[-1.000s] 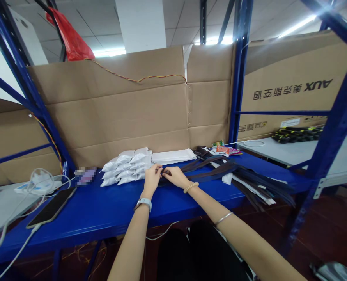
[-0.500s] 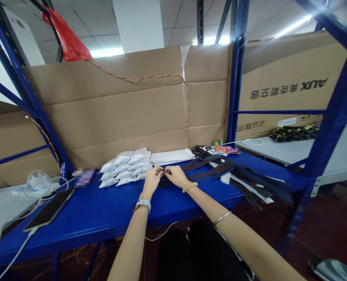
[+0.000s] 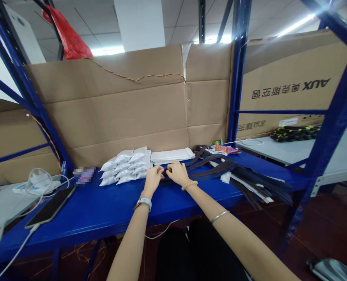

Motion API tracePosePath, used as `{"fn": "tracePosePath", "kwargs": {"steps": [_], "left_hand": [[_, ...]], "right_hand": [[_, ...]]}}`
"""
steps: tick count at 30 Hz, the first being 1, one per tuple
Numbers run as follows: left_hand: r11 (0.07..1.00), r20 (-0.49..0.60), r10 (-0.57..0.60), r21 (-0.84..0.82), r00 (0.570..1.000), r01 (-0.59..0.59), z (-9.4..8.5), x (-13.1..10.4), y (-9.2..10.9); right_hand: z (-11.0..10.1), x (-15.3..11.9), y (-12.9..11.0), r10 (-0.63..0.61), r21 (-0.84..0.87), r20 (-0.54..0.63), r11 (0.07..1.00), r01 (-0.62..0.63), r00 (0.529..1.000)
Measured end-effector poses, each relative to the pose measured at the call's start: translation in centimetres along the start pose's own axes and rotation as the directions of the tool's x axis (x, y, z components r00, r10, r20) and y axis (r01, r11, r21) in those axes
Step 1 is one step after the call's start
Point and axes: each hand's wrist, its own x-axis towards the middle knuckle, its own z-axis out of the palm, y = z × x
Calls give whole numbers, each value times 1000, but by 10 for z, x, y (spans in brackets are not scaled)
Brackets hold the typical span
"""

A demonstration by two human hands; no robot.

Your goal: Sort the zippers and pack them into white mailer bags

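Note:
My left hand (image 3: 154,178) and my right hand (image 3: 177,173) are close together over the blue table (image 3: 109,210), fingers curled in. Between them shows part of a dark strip (image 3: 167,172), apparently pinched at both fingertips; its exact kind is too small to tell. To the right, long dark blue and brown fabric-like strips (image 3: 220,168) run from near my right hand to a loose heap (image 3: 258,183) mixed with white pieces. Just left of and behind my left hand, white packets (image 3: 126,166) are stacked in rows. Flat white sleeves (image 3: 172,155) lie beyond my hands.
A phone (image 3: 50,207) with a charging cable lies at the left, near a white power strip (image 3: 36,185). Small snack packets (image 3: 222,149) sit at the back right. Cardboard panels (image 3: 117,113) stand behind the table, between blue metal posts (image 3: 237,78).
My fingertips have drawn slightly apart, and more of the dark strip shows between them. My right hand sits a little farther forward. The stacks and heap have stayed put.

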Motion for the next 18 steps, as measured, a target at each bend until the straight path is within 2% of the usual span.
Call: {"fn": "tracePosePath", "kwargs": {"steps": [3,6,9,13,18], "left_hand": [[997,-46,-22,-81,999,18,0,2,3],[978,-59,-42,-206,997,29,-2,3,9],[934,-54,-48,-356,997,26,-12,4,16],[839,-103,-26,-543,994,-34,-32,-1,20],[670,-227,29,-719,974,-187,-58,-12,17]], "right_hand": [[-2,2,10,81,-34,-132,996,-87,988],[-7,5,22,159,-32,-296,984,-177,942],[-14,6,35,207,4,-398,975,-223,894],[-21,7,48,290,69,-463,954,-292,838],[-25,8,57,376,131,-483,924,-359,790]]}}
